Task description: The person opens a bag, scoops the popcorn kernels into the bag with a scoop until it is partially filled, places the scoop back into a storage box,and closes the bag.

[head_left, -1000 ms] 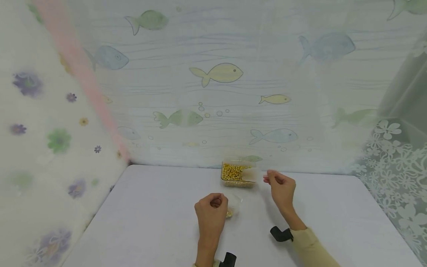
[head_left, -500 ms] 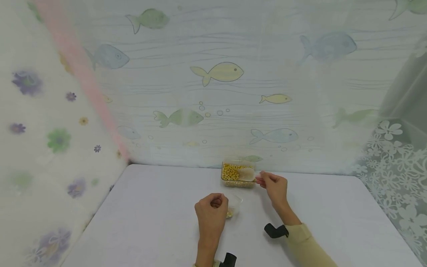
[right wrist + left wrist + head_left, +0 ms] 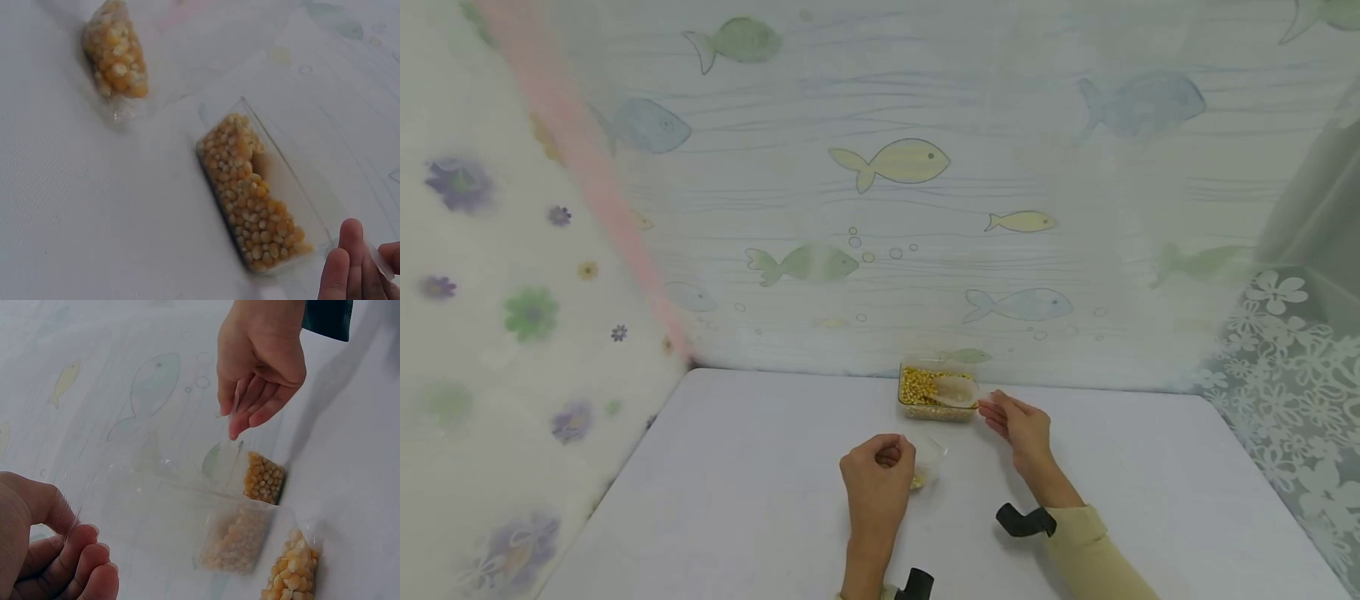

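Observation:
My left hand pinches the top edge of a clear plastic bag between thumb and fingers. Yellow corn kernels fill the bottom of this bag, which rests on the table. Behind it stands a clear rectangular container holding more corn kernels. My right hand, at the container's right end, pinches the handle of a translucent scoop. The scoop's bowl lies inside the container, with its front edge among the kernels. In the left wrist view, the bag's film partly veils the container.
A white-covered table extends to both sides of the hands. Its back edge meets a pale curtain printed with fish, close behind the container. Flowered fabric hangs at the left and lace at the right.
My right hand has moved left, then shifted back slightly to the right, and the scoop has come down into the corn kernels. The left hand has stayed in place on the bag.

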`<state>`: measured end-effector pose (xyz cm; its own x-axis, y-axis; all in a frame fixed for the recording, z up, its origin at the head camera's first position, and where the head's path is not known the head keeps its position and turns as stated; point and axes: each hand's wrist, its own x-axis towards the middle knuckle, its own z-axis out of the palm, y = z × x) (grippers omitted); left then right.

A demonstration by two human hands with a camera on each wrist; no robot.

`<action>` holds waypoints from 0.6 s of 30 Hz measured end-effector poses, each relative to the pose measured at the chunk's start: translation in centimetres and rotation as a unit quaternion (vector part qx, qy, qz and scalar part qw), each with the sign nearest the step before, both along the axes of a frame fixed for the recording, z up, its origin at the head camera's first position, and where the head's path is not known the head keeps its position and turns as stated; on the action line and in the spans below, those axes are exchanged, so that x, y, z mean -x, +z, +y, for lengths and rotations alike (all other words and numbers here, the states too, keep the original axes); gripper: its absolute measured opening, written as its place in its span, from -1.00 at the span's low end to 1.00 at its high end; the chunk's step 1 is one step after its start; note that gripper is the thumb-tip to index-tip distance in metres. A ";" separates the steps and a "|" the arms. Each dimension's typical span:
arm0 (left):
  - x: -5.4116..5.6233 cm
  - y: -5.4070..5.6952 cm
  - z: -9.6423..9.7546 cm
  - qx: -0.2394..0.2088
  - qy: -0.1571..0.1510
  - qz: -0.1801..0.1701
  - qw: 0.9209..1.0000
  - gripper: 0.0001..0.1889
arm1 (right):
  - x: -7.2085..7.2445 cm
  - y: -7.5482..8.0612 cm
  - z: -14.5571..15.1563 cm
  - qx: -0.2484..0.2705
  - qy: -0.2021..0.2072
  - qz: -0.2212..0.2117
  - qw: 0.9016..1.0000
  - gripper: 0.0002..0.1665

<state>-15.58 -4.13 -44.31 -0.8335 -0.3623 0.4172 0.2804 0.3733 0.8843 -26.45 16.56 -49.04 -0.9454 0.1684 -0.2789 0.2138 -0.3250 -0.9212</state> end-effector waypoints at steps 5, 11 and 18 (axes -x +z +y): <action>0.1 0.0 0.1 0.004 0.000 0.003 1.000 -0.91 | -0.2 -0.2 0.3 0.049 0.004 -0.031 0.998 -0.44; 0.0 -0.1 0.2 0.001 -0.002 0.000 1.000 -0.90 | -0.7 -0.5 0.5 0.096 0.008 -0.040 0.995 -0.75; 0.0 0.0 0.2 -0.002 -0.004 0.003 1.000 -0.89 | -0.9 -0.8 0.6 0.129 0.014 -0.038 0.991 -0.85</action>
